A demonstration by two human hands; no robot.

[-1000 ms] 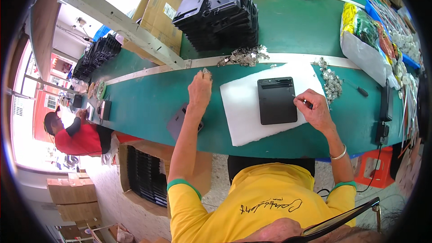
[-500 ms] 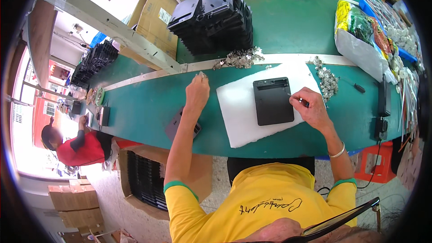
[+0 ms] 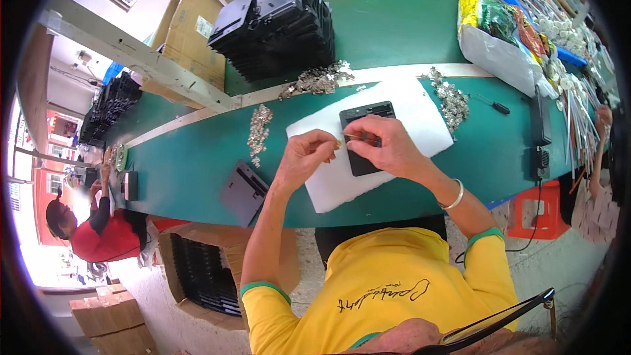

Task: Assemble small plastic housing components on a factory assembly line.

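A black rectangular plastic housing [image 3: 363,166] lies on a white foam sheet [image 3: 328,190] in front of me. Over its upper left part my two hands meet. My left hand [image 3: 303,158] is closed in a pinch, with a tiny metallic piece at the fingertips. My right hand [image 3: 393,148] is closed around a thin dark tool whose kind I cannot make out; its fingers cover part of the housing. Beside my left forearm, a dark grey housing [image 3: 243,194] rests near the table edge. A pile of small silver metal pieces [image 3: 259,133] lies beyond it.
More silver pieces [image 3: 319,80] lie along the white strip and others [image 3: 453,104] right of the foam. Stacked black housings [image 3: 276,33] stand behind, by a slanted white post [image 3: 144,59]. A plastic bag [image 3: 503,52] lies far right. A co-worker [image 3: 105,230] sits at left.
My left hand has come from the silver pile to the housing, now pinching a tiny piece. My right hand has moved left to meet it. The whole view has shifted slightly.
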